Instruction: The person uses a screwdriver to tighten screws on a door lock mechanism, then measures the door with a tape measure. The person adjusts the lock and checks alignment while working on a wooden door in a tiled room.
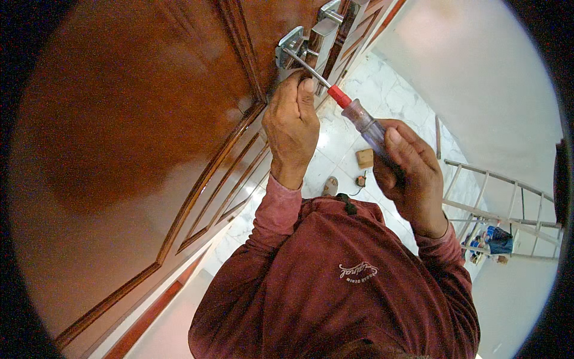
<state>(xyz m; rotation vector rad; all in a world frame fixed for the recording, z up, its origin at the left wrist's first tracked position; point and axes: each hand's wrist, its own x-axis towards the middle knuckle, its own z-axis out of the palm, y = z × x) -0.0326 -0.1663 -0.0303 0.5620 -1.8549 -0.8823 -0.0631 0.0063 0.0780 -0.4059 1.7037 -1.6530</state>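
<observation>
My right hand (412, 173) is wrapped round the clear handle of a screwdriver (362, 118) with a red collar. Its metal shaft slants up and left, with the tip at the chrome plate (292, 45) of a door handle (323, 40). My left hand (292, 122) is raised just below that plate, thumb and fingers pressed together near the shaft. Whatever those fingers hold, if anything, is hidden. The handle is fixed on a glossy brown wooden door (131, 119) with carved mouldings.
On the pale marble floor lie a small tan box (364, 158) and a small brownish object (360, 180) with a cord. A metal ladder (508, 203) is at the right, with a dark blue cloth (500, 239) and small items beside it. A white wall (484, 72) rises beyond.
</observation>
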